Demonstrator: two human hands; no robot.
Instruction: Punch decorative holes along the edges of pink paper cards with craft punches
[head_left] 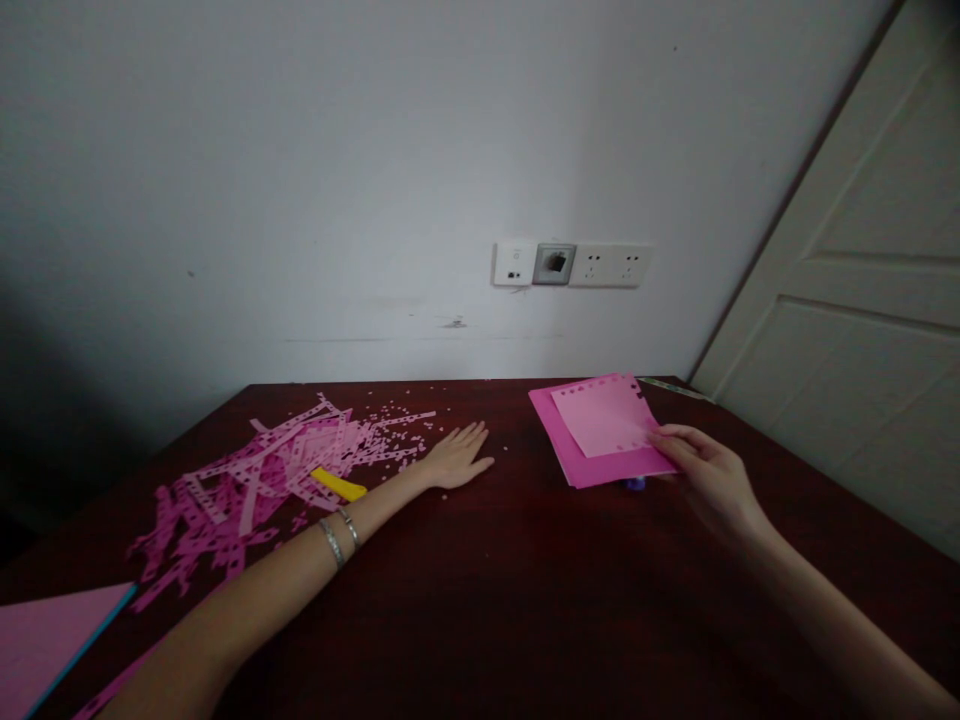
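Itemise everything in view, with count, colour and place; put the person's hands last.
Table: one, dark reddish brown, foreground
Wall: one, greyish white, behind table
Door: one, off-white, far right
Wall fittings: at least three, white and grey, above table
Held sheets: at least two, lighter and darker pink, table's right side
Punched strips: many, pink, heaped left
Paper bits: many, pink, around heap
Unclear object: one, yellow, heap's right edge
Blue-edged paper: at least one, pink, near left
Partly hidden object: one, bluish purple, below held sheets
Thin strip: one, pale, far right corner
Bracelets: two, silvery, left forearm
Left hand: one, bare, palm down
Right hand: one, bare, gripping held sheets
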